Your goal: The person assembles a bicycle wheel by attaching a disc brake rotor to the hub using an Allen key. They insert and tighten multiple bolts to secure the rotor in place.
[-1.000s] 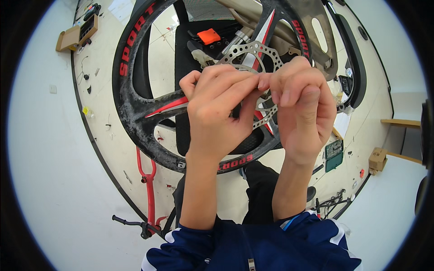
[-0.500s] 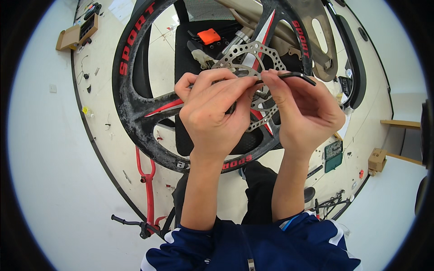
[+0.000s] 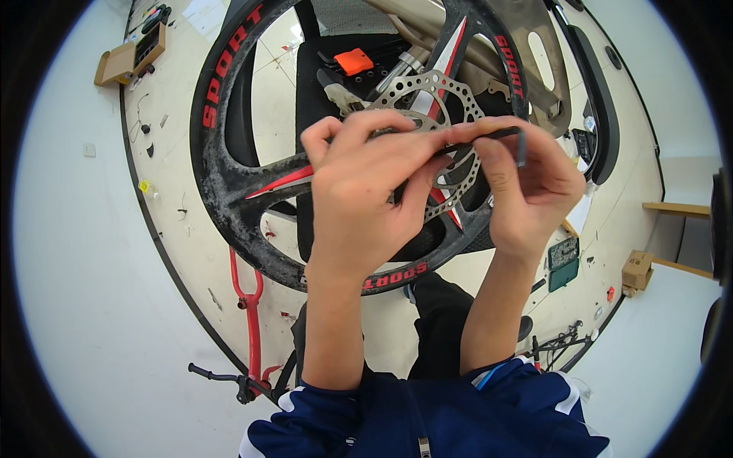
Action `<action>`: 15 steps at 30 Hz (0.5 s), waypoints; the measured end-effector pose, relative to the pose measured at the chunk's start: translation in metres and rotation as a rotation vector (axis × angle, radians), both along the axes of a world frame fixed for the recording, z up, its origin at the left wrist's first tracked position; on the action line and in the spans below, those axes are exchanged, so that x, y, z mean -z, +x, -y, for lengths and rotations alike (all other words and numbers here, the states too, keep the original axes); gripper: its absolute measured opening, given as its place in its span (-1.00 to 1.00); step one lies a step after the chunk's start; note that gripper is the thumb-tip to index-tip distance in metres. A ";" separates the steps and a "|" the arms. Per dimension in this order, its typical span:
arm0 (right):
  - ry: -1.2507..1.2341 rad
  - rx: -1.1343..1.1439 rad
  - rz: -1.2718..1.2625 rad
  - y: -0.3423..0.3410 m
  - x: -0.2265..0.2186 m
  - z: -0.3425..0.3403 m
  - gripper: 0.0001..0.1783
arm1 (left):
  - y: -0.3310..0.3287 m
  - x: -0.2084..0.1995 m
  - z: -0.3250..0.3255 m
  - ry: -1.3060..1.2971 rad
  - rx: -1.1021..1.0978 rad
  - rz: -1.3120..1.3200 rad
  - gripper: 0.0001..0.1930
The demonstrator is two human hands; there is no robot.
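So, rotor (image 3: pixel 463 99) on wheel (image 3: pixel 221 202), can't tell if fastened. My right hand (image 3: pixel 534 191) pinches hex key (image 3: pixel 521 145); left hand's (image 3: pixel 366 175) grip hidden.

Read the same short word in bold red capital letters (image 3: pixel 224 67) three times: on the upper left, upper right and lower rim of the black, red-and-white-accented spoked wheel (image 3: pixel 208 172), set along its curve.
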State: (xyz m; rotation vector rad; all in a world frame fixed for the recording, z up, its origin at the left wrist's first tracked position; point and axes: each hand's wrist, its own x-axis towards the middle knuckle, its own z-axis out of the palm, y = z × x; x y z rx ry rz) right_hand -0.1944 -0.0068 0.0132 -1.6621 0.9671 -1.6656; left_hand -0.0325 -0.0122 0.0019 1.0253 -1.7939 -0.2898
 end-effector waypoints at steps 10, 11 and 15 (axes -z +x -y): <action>-0.046 0.007 0.180 0.006 0.005 0.006 -0.78 | 0.004 0.001 -0.001 0.047 -0.209 0.144 -0.74; -0.040 0.001 0.175 0.006 0.006 0.006 -0.78 | 0.003 0.002 -0.001 0.049 -0.214 0.142 -0.76; -0.030 0.022 0.101 0.008 0.004 0.004 -0.76 | 0.001 0.003 0.000 0.058 -0.226 0.121 -0.78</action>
